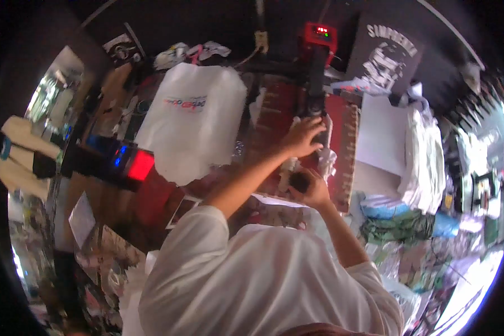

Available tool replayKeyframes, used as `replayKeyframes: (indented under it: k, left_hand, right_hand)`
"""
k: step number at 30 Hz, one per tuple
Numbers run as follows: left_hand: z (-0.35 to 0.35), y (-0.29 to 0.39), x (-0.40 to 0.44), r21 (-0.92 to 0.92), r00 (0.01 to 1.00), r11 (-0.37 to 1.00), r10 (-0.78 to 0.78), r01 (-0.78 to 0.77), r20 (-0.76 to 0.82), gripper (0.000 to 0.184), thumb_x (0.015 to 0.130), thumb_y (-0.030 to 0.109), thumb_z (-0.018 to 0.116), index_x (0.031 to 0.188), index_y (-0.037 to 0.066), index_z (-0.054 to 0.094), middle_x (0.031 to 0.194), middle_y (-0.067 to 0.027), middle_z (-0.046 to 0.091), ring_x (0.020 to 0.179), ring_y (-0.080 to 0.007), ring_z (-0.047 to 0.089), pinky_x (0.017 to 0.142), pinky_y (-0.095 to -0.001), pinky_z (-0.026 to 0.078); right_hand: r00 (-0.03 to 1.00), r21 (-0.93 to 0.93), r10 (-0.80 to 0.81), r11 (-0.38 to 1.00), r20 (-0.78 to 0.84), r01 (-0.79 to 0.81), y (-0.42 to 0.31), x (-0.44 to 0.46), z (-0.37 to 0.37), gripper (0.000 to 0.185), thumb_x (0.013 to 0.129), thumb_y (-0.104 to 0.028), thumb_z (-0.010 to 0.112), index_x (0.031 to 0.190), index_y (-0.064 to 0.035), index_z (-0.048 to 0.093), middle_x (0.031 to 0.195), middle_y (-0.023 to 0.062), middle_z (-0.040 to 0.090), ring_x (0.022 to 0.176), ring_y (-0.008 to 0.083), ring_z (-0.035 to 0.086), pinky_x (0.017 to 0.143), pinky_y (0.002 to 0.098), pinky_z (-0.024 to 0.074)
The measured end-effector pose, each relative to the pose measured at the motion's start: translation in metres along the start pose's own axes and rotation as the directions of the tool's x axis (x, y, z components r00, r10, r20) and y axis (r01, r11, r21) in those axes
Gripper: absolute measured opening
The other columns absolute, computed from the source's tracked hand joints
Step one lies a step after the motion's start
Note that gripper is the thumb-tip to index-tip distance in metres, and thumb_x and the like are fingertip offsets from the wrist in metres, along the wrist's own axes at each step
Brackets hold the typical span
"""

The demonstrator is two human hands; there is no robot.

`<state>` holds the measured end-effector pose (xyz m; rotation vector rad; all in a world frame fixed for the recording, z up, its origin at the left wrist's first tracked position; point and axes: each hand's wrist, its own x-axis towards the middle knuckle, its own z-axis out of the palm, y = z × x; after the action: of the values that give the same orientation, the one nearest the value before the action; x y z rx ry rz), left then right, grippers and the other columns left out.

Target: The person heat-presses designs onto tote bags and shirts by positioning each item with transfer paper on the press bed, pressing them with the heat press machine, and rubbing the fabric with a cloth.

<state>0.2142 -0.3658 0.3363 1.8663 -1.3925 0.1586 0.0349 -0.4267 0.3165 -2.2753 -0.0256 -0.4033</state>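
Note:
My left hand (307, 138) reaches over the narrow dark part of a press machine (317, 84), its fingers spread. Nearer to me, my right hand (316, 191) curls around a dark round thing (300, 181), whose kind I cannot make out. Crumpled white cloth (327, 162) lies along the dark part, close to both hands. Beneath them is a red board (341, 134) with light marks along its edge. A red control box (321, 33) with a lit display sits at the far end of the machine.
To the left lies a white plastic bag (199, 129) with printed lettering. White sheets (382, 131) and a stack of folded white cloth (423, 162) are on the right. A dark box with a red and blue glow (130, 162) stands left. Green and blue bundles (397, 224) lie front right.

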Motion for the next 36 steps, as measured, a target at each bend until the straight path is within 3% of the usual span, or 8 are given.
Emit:
replayKeyframes:
  k: [2, 5, 36]
  left_hand:
    - [0.006, 0.005, -0.01, 0.153, 0.999, 0.987, -0.051, 0.05, 0.002, 0.055, 0.076, 0.02, 0.073, 0.127, 0.013, 0.053, 0.14, -0.0128, 0.042, 0.127, -0.0351, 0.041, 0.105, -0.0449, 0.036]
    - [0.009, 0.004, -0.011, 0.183, 0.995, 0.979, -0.088, 0.095, -0.046, 0.051, 0.077, 0.018, 0.071, 0.125, 0.017, 0.055, 0.138, -0.0084, 0.044, 0.125, -0.032, 0.044, 0.103, -0.0438, 0.039]
    - [0.011, -0.002, -0.014, 0.146, 0.992, 0.981, -0.119, 0.125, -0.05, 0.047, 0.08, 0.02, 0.066, 0.126, 0.02, 0.056, 0.142, -0.0056, 0.043, 0.129, -0.0287, 0.042, 0.107, -0.0424, 0.036]
  right_hand:
    - [0.998, -0.027, 0.069, 0.997, -0.005, -0.069, -0.004, 0.002, 0.001, 0.053, 0.065, -0.03, 0.077, 0.108, -0.0042, 0.06, 0.095, 0.0159, 0.063, 0.089, 0.0345, 0.063, 0.079, 0.0418, 0.0515]
    - [0.999, -0.054, 0.024, 0.998, -0.04, -0.027, -0.004, 0.005, 0.007, 0.054, 0.065, -0.031, 0.077, 0.109, -0.0041, 0.06, 0.097, 0.0158, 0.063, 0.091, 0.034, 0.063, 0.079, 0.0415, 0.0516]
    - [0.995, -0.128, -0.002, 0.992, -0.1, -0.01, -0.002, 0.005, 0.011, 0.053, 0.066, -0.03, 0.078, 0.108, -0.0045, 0.059, 0.094, 0.0137, 0.063, 0.085, 0.0337, 0.064, 0.073, 0.0412, 0.0522]
